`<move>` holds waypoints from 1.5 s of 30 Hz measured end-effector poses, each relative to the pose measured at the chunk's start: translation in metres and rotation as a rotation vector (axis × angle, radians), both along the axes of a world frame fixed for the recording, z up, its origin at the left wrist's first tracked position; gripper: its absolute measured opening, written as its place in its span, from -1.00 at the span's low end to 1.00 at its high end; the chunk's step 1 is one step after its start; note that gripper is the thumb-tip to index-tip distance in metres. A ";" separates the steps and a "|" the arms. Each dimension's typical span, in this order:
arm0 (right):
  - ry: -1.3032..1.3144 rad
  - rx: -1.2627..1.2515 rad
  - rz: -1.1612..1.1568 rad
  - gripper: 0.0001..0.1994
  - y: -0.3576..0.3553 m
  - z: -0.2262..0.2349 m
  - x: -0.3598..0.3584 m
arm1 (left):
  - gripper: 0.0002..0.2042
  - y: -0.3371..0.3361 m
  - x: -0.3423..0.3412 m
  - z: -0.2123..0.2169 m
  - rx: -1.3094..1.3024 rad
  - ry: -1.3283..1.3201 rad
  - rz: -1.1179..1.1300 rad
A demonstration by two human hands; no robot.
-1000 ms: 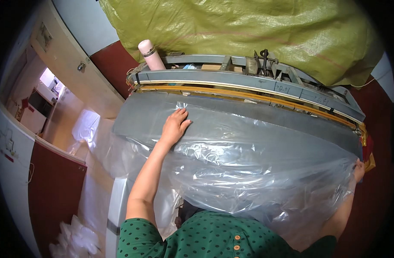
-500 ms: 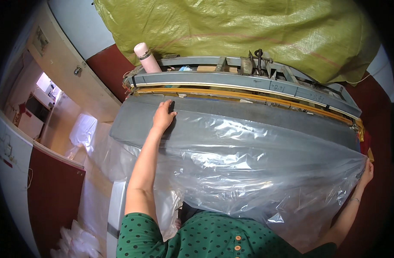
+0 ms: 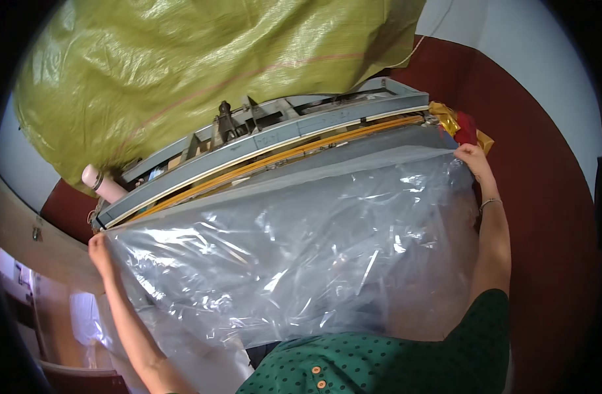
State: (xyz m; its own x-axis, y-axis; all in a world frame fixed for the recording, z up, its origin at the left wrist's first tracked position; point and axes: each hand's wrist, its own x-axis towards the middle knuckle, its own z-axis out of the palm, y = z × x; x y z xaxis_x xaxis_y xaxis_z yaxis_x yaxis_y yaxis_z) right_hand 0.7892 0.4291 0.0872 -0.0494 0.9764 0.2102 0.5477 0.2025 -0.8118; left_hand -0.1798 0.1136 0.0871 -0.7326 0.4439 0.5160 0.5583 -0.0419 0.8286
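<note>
A wide sheet of clear plastic film (image 3: pixel 294 236) stretches across a grey padded surface (image 3: pixel 406 141) in front of me. At its far left corner my left hand (image 3: pixel 100 255) is closed, pinching the film's edge. My right hand (image 3: pixel 473 159) grips the opposite corner at the right, near the surface's end. Between the two hands the film's far edge runs nearly straight, and the rest hangs wrinkled toward my body. Through the film the grey surface shows dimly.
Behind the film is a long grey metal frame (image 3: pixel 261 140) with an orange strip (image 3: pixel 314 146) along it. A pink bottle (image 3: pixel 105 185) leans at its left end. Yellow-green woven sheeting (image 3: pixel 215 59) covers the back. Red and gold cloth (image 3: pixel 455 123) lies at the right end.
My view has turned to the right. My left hand, earlier flat on the grey surface, now holds the film's left corner. The film's far edge is pulled straighter, and my right hand keeps its grip.
</note>
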 end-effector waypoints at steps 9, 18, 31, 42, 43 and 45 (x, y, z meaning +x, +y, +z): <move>0.960 0.234 -0.227 -0.86 0.021 0.052 -0.051 | -0.81 0.020 0.060 0.086 0.066 -0.049 0.169; -0.116 0.409 -0.538 -0.81 0.103 -0.095 -0.082 | -0.81 0.044 0.001 -0.103 -0.132 0.118 0.287; 0.181 0.677 -0.428 -0.82 0.182 -0.121 -0.080 | -0.81 0.102 -0.030 -0.110 0.069 -0.087 0.046; 0.381 0.403 -0.327 -0.90 0.156 -0.093 -0.098 | -0.93 0.087 -0.014 -0.097 0.123 -0.078 0.396; 0.336 0.410 -0.340 -0.90 0.156 -0.092 -0.107 | -0.92 0.076 -0.020 -0.095 0.183 -0.074 0.368; 0.402 0.402 -0.324 -0.91 0.155 -0.092 -0.095 | -0.89 0.080 -0.012 -0.095 0.297 -0.099 0.270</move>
